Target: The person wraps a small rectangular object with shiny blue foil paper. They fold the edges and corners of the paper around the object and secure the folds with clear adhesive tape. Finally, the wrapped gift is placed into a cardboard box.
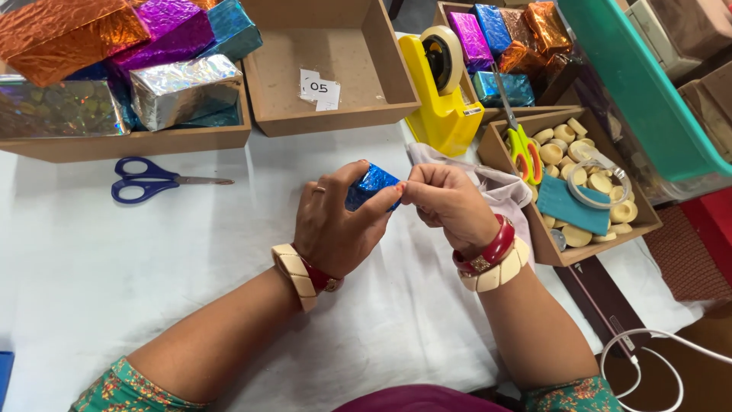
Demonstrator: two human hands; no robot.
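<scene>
While the small blue foil-wrapped parcel (372,185) sits between my two hands just above the white tablecloth (152,259), I have my left hand (339,221) curled around its left and lower side, thumb stretched up along its front edge and fingers closed over its top. My right hand (448,204) meets it from the other side, thumb and forefinger pinched shut on the parcel's right edge, the other fingers folded into the palm. Most of the parcel is hidden by my fingers, so only a crinkled blue face shows. Both wrists carry cream and red bangles.

Just behind my right hand lies a crumpled pale cloth (496,187), spilling over the table edge toward a wooden tray (564,255) at my right. That tray holds cream-coloured round pieces, a flat teal sheet (572,206), a clear ring of tape (598,183) and green-handled scissors (522,152) leaning on its near-left wall. A yellow tape dispenser (442,107) stands beyond the cloth, near the centre of the table. Behind it is another tray (446,15) filled with small parcels in purple, blue and orange foil.

Straight ahead of my hands is a wooden box (381,76) with only a slip of white paper (319,90) inside. To my left, blue-handled scissors (149,181) lie flat on the cloth, well apart from my left hand, and past them a wide wooden tray (130,143) is piled with larger orange, purple, silver and teal foil boxes. A white cable (648,358) loops at the lower right, off the table.
</scene>
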